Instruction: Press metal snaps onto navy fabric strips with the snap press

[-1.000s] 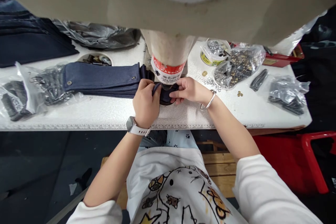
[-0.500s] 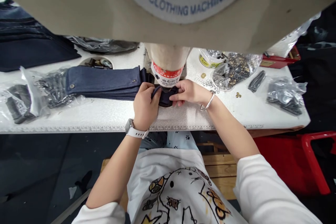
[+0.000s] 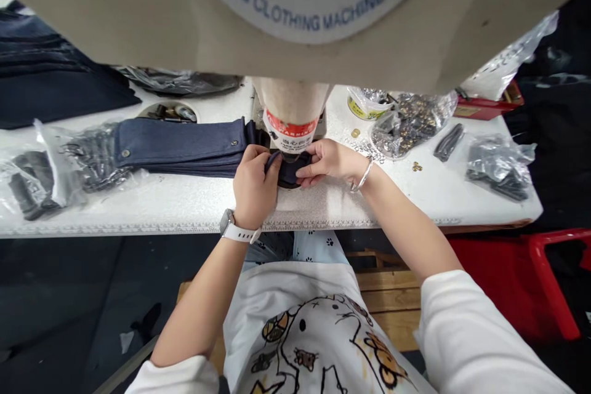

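Observation:
My left hand (image 3: 255, 188) grips a dark navy fabric piece (image 3: 287, 171) with thumb and fingers closed on its left part. On the other side, my right hand (image 3: 329, 162) pinches the same piece at its right edge. The fabric lies beneath the nose of a clothing machine (image 3: 290, 117), which carries a red and white warning label. Whatever sits directly under the nose is hidden. To the left of my left hand, a stack of navy fabric strips (image 3: 184, 143) lies flat, with metal snaps showing on the top strip.
Small metal rings (image 3: 367, 149) and a bag of metal fasteners (image 3: 413, 126) lie to the right, near a red box (image 3: 489, 108). Plastic bags of dark parts (image 3: 99, 157) lie left. The machine body (image 3: 295, 61) overhangs the white table (image 3: 194, 200).
The view has shifted slightly. Both hands keep their hold on the fabric under the machine, with no clear movement.

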{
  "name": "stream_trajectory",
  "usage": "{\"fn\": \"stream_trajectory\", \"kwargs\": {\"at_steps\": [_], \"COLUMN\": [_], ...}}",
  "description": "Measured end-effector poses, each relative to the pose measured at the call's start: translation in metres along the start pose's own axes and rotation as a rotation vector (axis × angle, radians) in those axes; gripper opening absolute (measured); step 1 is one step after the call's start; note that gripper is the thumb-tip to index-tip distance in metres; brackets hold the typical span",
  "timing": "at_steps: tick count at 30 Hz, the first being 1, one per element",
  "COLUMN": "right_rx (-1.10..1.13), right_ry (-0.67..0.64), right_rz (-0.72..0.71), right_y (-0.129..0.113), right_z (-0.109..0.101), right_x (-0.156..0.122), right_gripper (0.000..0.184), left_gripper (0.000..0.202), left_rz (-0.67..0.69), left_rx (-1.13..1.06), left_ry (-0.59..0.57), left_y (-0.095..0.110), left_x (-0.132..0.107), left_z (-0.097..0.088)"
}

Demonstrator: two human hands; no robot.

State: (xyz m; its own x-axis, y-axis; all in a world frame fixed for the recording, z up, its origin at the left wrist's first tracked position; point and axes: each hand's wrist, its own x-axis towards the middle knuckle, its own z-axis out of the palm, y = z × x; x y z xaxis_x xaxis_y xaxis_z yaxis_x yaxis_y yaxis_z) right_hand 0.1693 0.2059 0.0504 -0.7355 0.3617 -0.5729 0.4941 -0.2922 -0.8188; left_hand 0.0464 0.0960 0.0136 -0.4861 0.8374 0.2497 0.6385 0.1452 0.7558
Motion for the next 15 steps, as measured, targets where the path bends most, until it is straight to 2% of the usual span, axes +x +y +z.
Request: {"fn": "stream_trajectory", "kwargs": {"at_steps": [5,15], "right_rx": [-0.030,-0.017], "right_ry": [0.002,-0.038], "right_rz": [0.014,0.032], "right_y": [-0.0022,-0.0055], "right_z": [0.0005,-0.0032], "right_x": [-0.0001,-0.0014], "right_gripper": [0.011,0.016], "left_gripper": [0.026,0.027], "left_rz": [0.006,-0.012], "left_rx": [-0.019,-0.011], "left_ry": [-0.016,0.027], "left_y": [-0.0018,0.0004], "left_x": [0.0006,-0.0023], "left_z": [-0.0013,0.0022]}}
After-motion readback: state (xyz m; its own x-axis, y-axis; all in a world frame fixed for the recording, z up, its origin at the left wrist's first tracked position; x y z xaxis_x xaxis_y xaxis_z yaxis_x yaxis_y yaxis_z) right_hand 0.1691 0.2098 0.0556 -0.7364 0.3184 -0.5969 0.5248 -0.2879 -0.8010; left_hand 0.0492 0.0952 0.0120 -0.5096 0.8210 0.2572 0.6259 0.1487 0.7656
